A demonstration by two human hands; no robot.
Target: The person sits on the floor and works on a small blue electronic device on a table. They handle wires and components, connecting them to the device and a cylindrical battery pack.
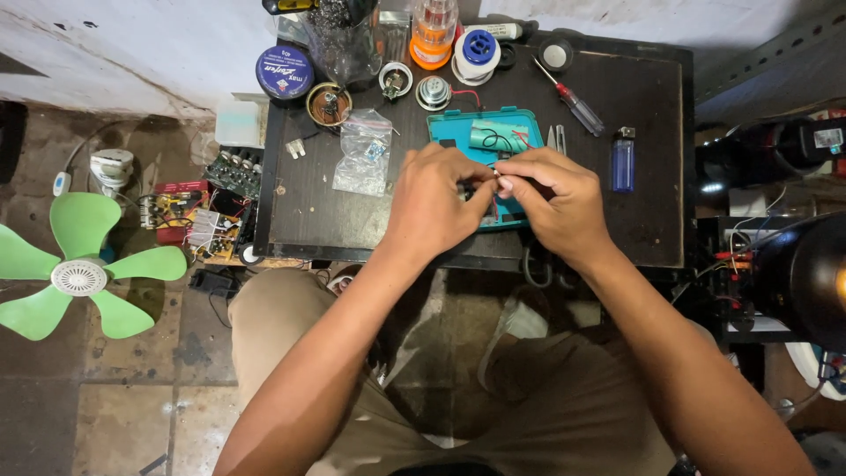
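My left hand (pixel 434 201) and my right hand (pixel 555 201) meet over a teal plastic case (pixel 458 128) lying on a small dark table (pixel 326 220). Both pinch a small part with thin wires between their fingertips; the part itself is mostly hidden by my fingers. A teal cylindrical cell with red and black wires (pixel 495 137) lies inside the case just beyond my hands.
A clear bag (pixel 363 154), a blue lighter (pixel 623 160), a red-handled screwdriver (pixel 573 99), tweezers (pixel 557 137), solder spool (pixel 477 53), small speakers (pixel 433 92) and a blue tin (pixel 285 72) lie on the table. A green fan (pixel 79 275) and circuit boards (pixel 198 220) sit on the floor at left.
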